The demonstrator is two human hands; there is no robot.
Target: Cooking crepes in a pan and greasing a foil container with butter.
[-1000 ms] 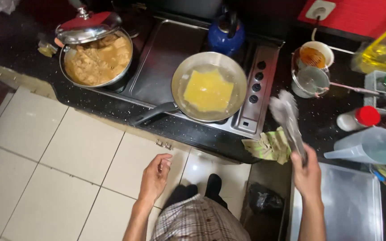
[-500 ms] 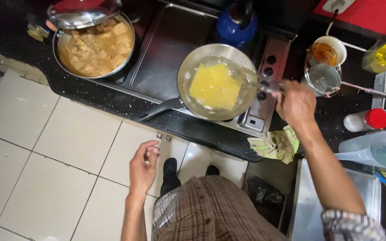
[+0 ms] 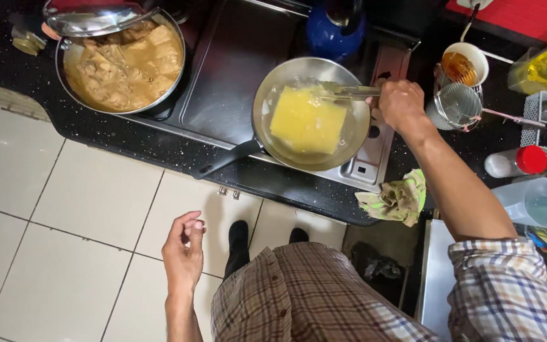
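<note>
Right hand (image 3: 401,104) closed in a firm grip on metal tongs (image 3: 343,92), tips over the yellow flat food (image 3: 307,122) in the frying pan (image 3: 273,82) on the stove; whether tips touch it is hard to make out. Left hand (image 3: 183,253) hangs loose over floor tiles, half-curled, holding nothing. Pot of brown stew (image 3: 121,63) far left, lid (image 3: 93,16) cut off at top edge. Crumpled cloth (image 3: 395,199) on the table edge.

metal tongs (image 3: 343,92) level above yellow square (image 3: 308,123)
</note>
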